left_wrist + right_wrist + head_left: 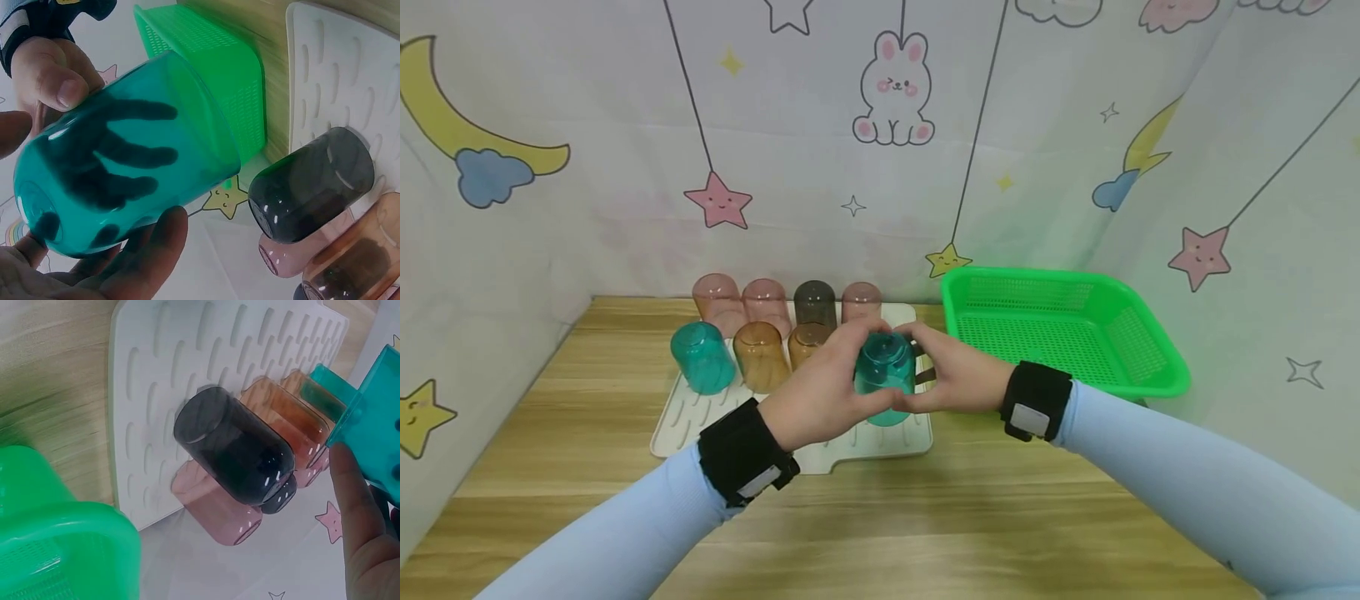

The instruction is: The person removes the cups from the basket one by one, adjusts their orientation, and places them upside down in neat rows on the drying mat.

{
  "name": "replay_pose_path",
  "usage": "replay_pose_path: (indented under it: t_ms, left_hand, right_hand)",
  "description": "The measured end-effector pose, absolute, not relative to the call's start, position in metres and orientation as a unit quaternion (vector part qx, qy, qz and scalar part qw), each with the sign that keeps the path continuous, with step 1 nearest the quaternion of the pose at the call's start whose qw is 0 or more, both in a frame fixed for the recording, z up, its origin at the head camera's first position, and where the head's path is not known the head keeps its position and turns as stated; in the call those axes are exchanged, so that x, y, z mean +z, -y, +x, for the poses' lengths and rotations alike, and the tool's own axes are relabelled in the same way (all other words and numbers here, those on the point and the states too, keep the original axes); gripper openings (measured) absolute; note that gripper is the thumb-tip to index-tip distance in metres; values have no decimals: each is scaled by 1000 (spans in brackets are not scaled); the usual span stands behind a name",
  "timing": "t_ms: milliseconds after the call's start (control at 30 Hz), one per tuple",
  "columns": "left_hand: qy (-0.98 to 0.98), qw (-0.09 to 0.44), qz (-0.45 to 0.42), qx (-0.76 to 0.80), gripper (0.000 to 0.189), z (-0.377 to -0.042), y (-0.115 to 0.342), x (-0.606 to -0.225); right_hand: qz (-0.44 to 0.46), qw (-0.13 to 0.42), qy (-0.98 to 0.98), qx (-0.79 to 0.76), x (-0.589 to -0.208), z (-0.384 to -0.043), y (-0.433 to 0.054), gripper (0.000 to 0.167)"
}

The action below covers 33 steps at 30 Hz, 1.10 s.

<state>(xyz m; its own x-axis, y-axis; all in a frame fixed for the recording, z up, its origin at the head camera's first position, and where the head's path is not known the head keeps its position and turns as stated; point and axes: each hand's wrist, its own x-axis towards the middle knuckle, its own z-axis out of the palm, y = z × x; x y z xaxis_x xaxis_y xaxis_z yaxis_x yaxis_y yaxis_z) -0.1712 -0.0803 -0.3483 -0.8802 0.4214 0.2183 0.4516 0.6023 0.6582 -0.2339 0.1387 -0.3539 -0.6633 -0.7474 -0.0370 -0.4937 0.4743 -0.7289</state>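
A teal see-through cup (886,363) is upside down between both hands, above the right part of a white drying mat (872,446). My left hand (827,379) grips its left side, thumb toward me. From the right, my right hand (958,367) holds it with thumb and fingers spread round the wall. In the left wrist view, fingers show dark through the teal cup (131,150). A dark grey cup (234,447) stands inverted on the mat near the held cup; the hands hide it in the head view.
Inverted cups stand in rows on the mat: teal (702,358), amber (760,358), pink (718,302) and dark grey (815,302) ones among them. Right of the mat is a green plastic basket (1150,387). A patterned cloth (805,167) hangs behind the wooden table (880,533).
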Motion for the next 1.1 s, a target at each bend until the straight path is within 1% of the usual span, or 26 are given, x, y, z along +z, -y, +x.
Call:
replay_pose_path:
  t_ms: [167, 433, 767, 1100]
  left_hand:
    - [898, 28, -247, -363, 62, -171, 82, -350]
    - [900, 25, -245, -360, 62, -171, 86, -352]
    - [902, 25, -206, -379, 67, -172, 113, -356]
    - [907, 31, -179, -380, 63, -170, 148, -368]
  right_hand:
    - [-365, 185, -837, -362, -357, -234, -137, 73]
    - [-351, 183, -846, -358, -357, -234, -140, 81]
    - [-367, 134, -857, -335, -353, -237, -147, 91]
    - [-368, 113, -874, -296, -353, -236, -146, 90]
